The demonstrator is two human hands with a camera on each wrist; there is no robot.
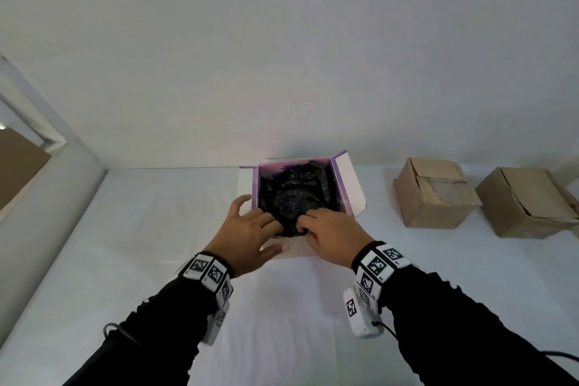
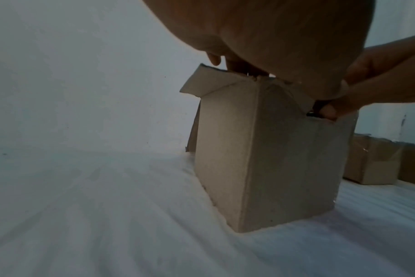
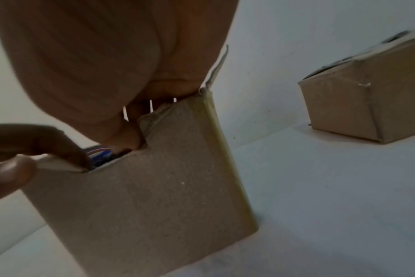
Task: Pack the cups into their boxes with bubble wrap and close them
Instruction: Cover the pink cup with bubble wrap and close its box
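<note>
An open cardboard box [image 1: 351, 185] with a purple inside stands on the white table, brown outside in the left wrist view [image 2: 261, 150] and the right wrist view [image 3: 154, 196]. A crumpled bundle of black bubble wrap [image 1: 294, 194] fills it; no cup shows. My left hand [image 1: 266, 229] is at the near left corner, thumb and finger pinching the box's near flap [image 3: 59, 165]. My right hand [image 1: 308, 222] is at the near rim, fingers curled into the black wrap. The right side flap stands up.
Two closed brown cardboard boxes [image 1: 435, 194] [image 1: 526, 204] sit to the right against the wall. A white cloth covers the table [image 1: 156, 229]. A brown board [image 1: 18, 166] leans at the far left. The wall runs close behind the open box.
</note>
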